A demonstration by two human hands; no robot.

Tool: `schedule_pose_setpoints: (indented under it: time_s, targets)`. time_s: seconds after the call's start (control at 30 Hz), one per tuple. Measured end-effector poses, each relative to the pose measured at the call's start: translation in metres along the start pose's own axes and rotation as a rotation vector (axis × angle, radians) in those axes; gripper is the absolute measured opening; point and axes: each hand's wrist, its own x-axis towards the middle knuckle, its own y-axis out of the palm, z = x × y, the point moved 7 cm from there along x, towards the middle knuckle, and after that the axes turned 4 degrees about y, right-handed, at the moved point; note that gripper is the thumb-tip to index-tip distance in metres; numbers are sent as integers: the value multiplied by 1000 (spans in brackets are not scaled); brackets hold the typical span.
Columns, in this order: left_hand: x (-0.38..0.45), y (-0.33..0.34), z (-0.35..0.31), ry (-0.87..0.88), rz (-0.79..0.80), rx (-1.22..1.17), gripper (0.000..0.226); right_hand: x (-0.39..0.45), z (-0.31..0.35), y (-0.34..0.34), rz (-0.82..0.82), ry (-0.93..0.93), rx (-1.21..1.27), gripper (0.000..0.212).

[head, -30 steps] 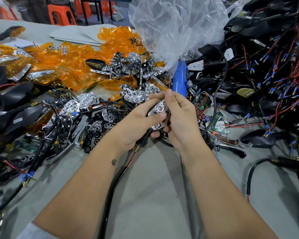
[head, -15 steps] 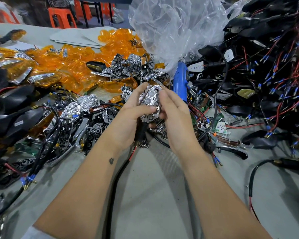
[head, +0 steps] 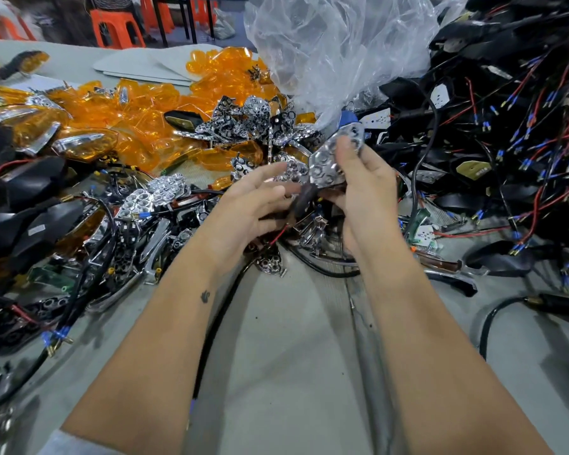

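right hand [head: 365, 195]: grip pinching the chrome reflector [head: 326, 165] — thumb on its face.
chrome reflector: tilted, raised above the table [head: 293, 339], over the parts heap.
left hand [head: 253, 205]: grip released — fingers straight, just beside it.

Bright, even, diffuse lighting, seemingly from above. Soft grey shadows only, on the table [head: 293, 356] well below the bag [head: 335, 50]. White glare across the bag's folds; specular sparkle on chrome parts [head: 253, 116] just left of the bag. Motion blur on left hand [head: 247, 205], right hand [head: 365, 192] and reflector [head: 335, 156], directly below the bag. Stools [head: 117, 27] far left of the bag blurred, soft. Strong wide-angle bending toward frame edges; forearms [head: 151, 356] stretched. Wires [head: 523, 126] right of the bag fairly sharp.
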Motion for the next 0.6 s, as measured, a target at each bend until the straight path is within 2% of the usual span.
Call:
schedule_pose_setpoints:
  time_s: [0.1,0.27,0.43,0.6]
  targets:
    - [0,6,3,-36,70,129,28,7,0,-16,-93,-12,82,20]
    - [-3,13,1,-5,131,327,34,10,-1,-30,-184,-19,128,19]
    - [-2,11,1,35,110,484,22,8,2,-35,-217,-42,137,25]
    - [0,10,5,95,25,486,16,8,1,-37,-235,-69,69,28]
